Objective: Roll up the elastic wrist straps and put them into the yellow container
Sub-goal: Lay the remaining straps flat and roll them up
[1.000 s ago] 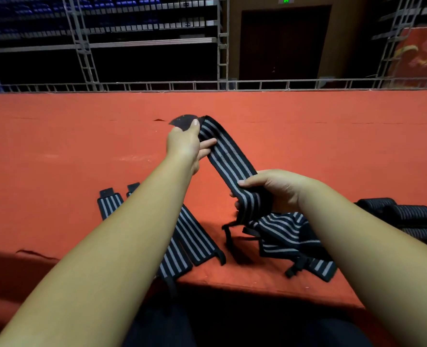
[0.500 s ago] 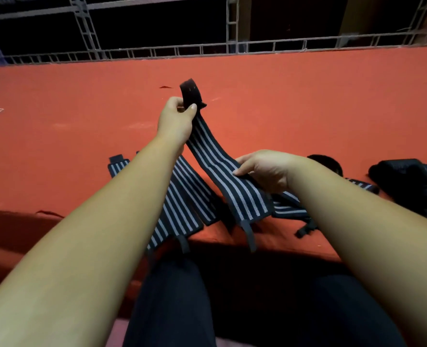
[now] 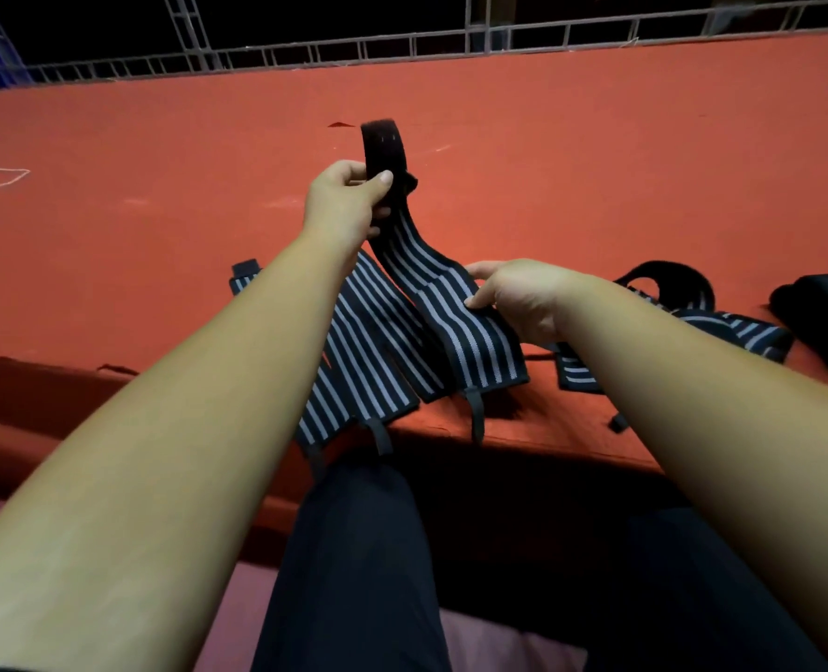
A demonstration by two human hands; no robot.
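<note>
Now freed from the heap [image 3: 722, 327], the strap [image 3: 451, 327] runs straight: left hand [image 3: 346, 203] pinches its tip, right hand [image 3: 521, 298] grips midway, ready to roll.

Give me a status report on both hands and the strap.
Left hand pinches strap by black end, raised. Right hand holds striped part. Strap not yet rolled. Flat straps beneath; yellow container not in view.

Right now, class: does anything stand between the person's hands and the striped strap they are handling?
Nothing visible does. The left hand pinches the strap near its black end, and the right hand holds its striped middle. The yellow container is out of view.
</note>
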